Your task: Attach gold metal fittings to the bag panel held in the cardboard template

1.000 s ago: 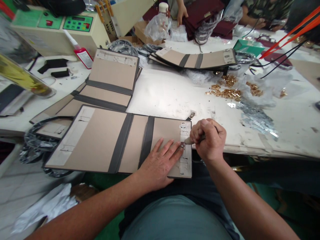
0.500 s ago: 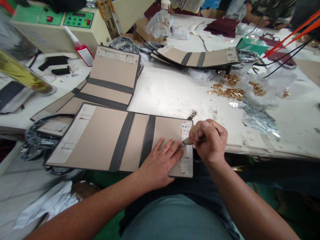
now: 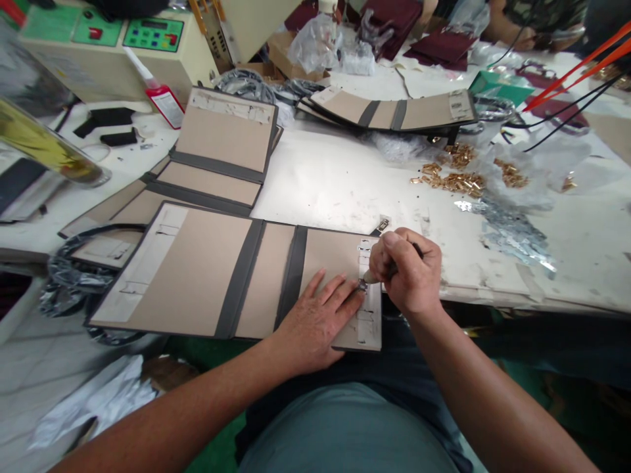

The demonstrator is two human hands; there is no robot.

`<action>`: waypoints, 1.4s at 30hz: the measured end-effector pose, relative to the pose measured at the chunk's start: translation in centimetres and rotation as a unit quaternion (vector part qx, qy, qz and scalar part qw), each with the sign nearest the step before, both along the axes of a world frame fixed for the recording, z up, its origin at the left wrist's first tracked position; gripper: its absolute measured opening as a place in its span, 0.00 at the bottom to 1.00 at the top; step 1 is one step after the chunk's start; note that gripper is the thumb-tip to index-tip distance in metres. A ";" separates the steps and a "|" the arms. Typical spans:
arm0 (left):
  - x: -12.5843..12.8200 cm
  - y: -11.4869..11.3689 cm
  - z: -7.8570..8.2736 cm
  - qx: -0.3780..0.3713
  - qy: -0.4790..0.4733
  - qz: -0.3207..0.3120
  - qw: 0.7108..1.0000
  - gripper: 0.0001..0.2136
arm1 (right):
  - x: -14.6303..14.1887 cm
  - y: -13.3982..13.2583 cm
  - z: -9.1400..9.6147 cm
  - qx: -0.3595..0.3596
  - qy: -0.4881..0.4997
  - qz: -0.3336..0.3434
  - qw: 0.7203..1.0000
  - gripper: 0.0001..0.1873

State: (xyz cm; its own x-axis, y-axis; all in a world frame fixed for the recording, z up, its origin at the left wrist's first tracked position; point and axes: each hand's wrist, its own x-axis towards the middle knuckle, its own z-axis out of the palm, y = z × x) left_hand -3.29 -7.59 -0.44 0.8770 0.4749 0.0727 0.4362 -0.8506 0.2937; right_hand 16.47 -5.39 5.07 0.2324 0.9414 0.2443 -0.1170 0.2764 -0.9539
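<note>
While your left hand (image 3: 315, 325) lies flat to steady the folder cover (image 3: 236, 279), your right hand (image 3: 407, 272) grips a small tool (image 3: 367, 279), tip on its metal clasp (image 3: 361, 286).

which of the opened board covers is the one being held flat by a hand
The nearest cover, at the table edge: the left hand presses its right panel; the others lie untouched behind.

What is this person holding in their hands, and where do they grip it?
The right hand grips a small hand tool by its handle, tip down on the folded board cover. The left hand holds nothing; it presses flat on the cover.
</note>
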 end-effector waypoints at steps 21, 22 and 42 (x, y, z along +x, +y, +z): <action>0.1 0.0 0.5 0.011 0.025 -0.007 1.000 0.51 | 0.3 0.8 0.1 -0.017 0.028 0.001 0.999 0.21; 0.1 0.0 0.6 0.012 0.029 -0.010 0.999 0.51 | 0.4 0.7 0.3 -0.014 0.039 -0.002 0.999 0.21; 0.1 0.6 0.1 0.022 0.020 -0.028 0.999 0.50 | 3.1 -0.1 -1.1 -0.042 0.247 -0.073 0.965 0.25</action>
State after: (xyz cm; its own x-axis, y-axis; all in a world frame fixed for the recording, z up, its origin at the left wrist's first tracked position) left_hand -3.15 -7.00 -0.30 0.9046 0.4226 0.0560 0.3989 -0.8854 0.2385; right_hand 19.52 -5.44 4.00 0.4324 0.9016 -0.0063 -0.5289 0.2480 -0.8117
